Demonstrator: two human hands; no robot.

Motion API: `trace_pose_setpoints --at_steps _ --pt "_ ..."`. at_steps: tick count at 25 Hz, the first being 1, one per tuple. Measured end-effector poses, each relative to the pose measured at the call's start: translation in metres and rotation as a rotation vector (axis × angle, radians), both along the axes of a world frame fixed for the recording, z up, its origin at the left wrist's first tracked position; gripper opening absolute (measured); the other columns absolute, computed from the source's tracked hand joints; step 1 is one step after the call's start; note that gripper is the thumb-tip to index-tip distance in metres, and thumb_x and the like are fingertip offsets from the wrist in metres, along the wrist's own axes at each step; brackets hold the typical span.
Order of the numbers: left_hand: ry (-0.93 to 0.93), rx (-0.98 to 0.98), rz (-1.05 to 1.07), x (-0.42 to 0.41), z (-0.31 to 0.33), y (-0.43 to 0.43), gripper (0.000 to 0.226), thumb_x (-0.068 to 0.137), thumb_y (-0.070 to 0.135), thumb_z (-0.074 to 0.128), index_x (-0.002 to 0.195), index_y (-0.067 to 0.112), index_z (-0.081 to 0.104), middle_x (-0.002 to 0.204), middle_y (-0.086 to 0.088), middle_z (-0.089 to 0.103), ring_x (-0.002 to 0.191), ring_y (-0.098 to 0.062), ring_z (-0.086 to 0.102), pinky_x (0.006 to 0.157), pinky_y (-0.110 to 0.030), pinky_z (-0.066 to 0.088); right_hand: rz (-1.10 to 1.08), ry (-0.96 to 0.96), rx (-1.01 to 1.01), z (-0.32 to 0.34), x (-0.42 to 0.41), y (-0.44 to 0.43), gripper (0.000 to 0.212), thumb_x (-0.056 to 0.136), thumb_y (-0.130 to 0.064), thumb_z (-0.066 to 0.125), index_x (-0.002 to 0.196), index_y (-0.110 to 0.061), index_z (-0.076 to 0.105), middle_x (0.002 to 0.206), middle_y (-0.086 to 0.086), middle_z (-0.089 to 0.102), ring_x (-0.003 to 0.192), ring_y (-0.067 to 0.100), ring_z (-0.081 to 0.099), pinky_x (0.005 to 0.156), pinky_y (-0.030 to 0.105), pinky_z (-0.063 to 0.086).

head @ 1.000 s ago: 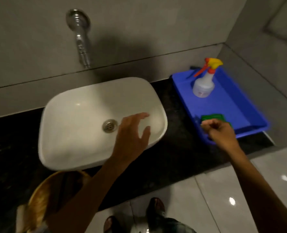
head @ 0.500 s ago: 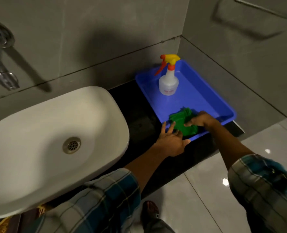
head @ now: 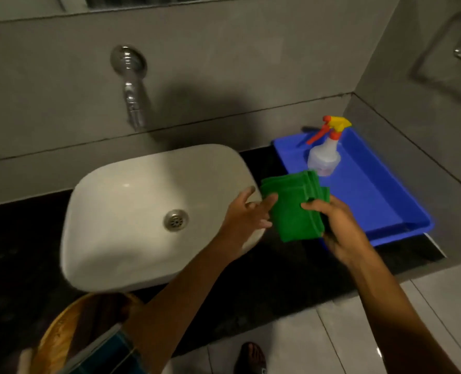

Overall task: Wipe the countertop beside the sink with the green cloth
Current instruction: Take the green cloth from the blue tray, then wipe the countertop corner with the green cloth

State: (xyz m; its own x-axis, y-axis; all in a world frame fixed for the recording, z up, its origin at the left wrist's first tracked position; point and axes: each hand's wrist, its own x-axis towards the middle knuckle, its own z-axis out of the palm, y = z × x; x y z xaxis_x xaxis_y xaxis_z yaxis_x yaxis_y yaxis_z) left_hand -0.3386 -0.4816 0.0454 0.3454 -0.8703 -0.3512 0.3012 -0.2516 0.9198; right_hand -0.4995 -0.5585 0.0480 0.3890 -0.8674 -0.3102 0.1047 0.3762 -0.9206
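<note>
Right grip [head: 332, 222]: pinching the folded green cloth [head: 294, 209], mid-frame.
Left grip [head: 247, 214]: fingers loose, touching its edge.
Risk: cloth unfolds, slips onto the sink [head: 132, 217], missing the desk [head: 278, 265].

Folded green cloth [head: 294, 209] above black countertop [head: 278, 265], beside sink [head: 110, 238].

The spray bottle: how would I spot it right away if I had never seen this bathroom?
Start at the white sink on the dark countertop, then look to its right, where a blue tray sits in the corner against the grey walls. The spray bottle stands upright at the far end of that tray. It is pale and translucent with a yellow and red trigger head, the only upright thing there.
</note>
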Motion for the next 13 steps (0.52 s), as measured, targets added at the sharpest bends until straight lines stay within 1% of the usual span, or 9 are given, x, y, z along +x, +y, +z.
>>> trace_pose_setpoints --at_steps 1,3,4,6,7,9,11,12,13 --pt "0.068 -0.048 0.06 0.023 0.005 0.027 0.055 0.086 0.011 0.068 0.135 0.009 0.044 0.093 -0.009 0.068 0.068 -0.011 0.07 0.057 -0.027 0.058 0.093 -0.027 0.013 0.005 0.021 0.021 0.026 0.074 0.0 0.066 0.095 -0.013 0.074 0.092 0.01 0.078 0.082 0.023 0.074 0.065 0.033 0.06" --pt "0.045 -0.095 0.153 0.07 0.014 0.095 0.042 0.084 0.004 0.068 0.124 0.008 0.056 0.096 -0.006 0.072 0.074 -0.012 0.073 0.058 -0.025 0.059 0.246 0.029 -0.034 0.008 0.072 0.066 0.024 0.075 -0.001 0.069 0.097 -0.012 0.074 0.094 0.01 0.078 0.085 0.024 0.074 0.068 0.033 0.06" --pt "-0.007 -0.08 0.217 0.09 0.016 0.128 0.04 0.083 0.002 0.068 0.122 0.007 0.058 0.096 -0.006 0.072 0.077 -0.013 0.073 0.058 -0.025 0.06 0.312 0.091 -0.088 0.006 0.099 0.088 0.023 0.076 -0.004 0.072 0.097 -0.013 0.073 0.094 0.008 0.078 0.087 0.024 0.074 0.071 0.032 0.06" --pt "-0.147 -0.028 0.399 0.129 0.01 0.193 0.044 0.082 0.002 0.069 0.125 0.004 0.056 0.1 -0.01 0.07 0.083 -0.018 0.071 0.063 -0.027 0.062 0.462 0.216 -0.235 0.004 0.155 0.137 0.031 0.077 -0.013 0.077 0.106 -0.017 0.069 0.095 0.002 0.077 0.09 0.021 0.072 0.068 0.023 0.059" --pt "-0.225 0.001 0.508 0.151 0.007 0.229 0.047 0.082 0.003 0.07 0.126 0.006 0.054 0.104 -0.011 0.069 0.088 -0.019 0.069 0.069 -0.026 0.061 0.553 0.259 -0.323 0.004 0.187 0.166 0.04 0.077 -0.017 0.077 0.114 -0.021 0.063 0.097 -0.004 0.073 0.091 0.014 0.07 0.064 0.017 0.058" --pt "-0.327 0.024 0.647 0.185 -0.005 0.287 0.052 0.082 0.007 0.07 0.129 0.014 0.05 0.11 -0.003 0.067 0.096 -0.012 0.067 0.077 -0.023 0.059 0.66 0.298 -0.508 0.004 0.24 0.217 0.053 0.079 -0.023 0.076 0.125 -0.031 0.051 0.099 -0.015 0.065 0.088 0.002 0.067 0.06 0.013 0.056" --pt "-0.357 0.056 0.772 0.22 -0.024 0.346 0.057 0.083 0.014 0.07 0.133 0.024 0.045 0.108 0.005 0.065 0.096 -0.004 0.067 0.076 -0.025 0.06 0.767 0.309 -0.662 -0.004 0.297 0.269 0.053 0.082 -0.023 0.073 0.127 -0.033 0.046 0.099 -0.017 0.062 0.085 -0.001 0.066 0.067 0.018 0.059" --pt "-0.352 0.084 0.824 0.232 -0.032 0.365 0.059 0.083 0.018 0.069 0.134 0.029 0.042 0.107 0.005 0.065 0.094 -0.003 0.068 0.075 -0.028 0.061 0.811 0.332 -0.717 -0.01 0.318 0.286 0.052 0.082 -0.023 0.073 0.126 -0.031 0.047 0.1 -0.013 0.063 0.087 0.003 0.066 0.073 0.024 0.059" --pt "-0.353 0.128 0.891 0.25 -0.045 0.393 0.059 0.084 0.021 0.068 0.135 0.033 0.04 0.106 0.004 0.065 0.091 -0.003 0.067 0.073 -0.028 0.061 0.87 0.362 -0.738 -0.021 0.349 0.311 0.051 0.082 -0.023 0.073 0.126 -0.027 0.047 0.102 -0.007 0.064 0.089 0.01 0.066 0.077 0.03 0.059"
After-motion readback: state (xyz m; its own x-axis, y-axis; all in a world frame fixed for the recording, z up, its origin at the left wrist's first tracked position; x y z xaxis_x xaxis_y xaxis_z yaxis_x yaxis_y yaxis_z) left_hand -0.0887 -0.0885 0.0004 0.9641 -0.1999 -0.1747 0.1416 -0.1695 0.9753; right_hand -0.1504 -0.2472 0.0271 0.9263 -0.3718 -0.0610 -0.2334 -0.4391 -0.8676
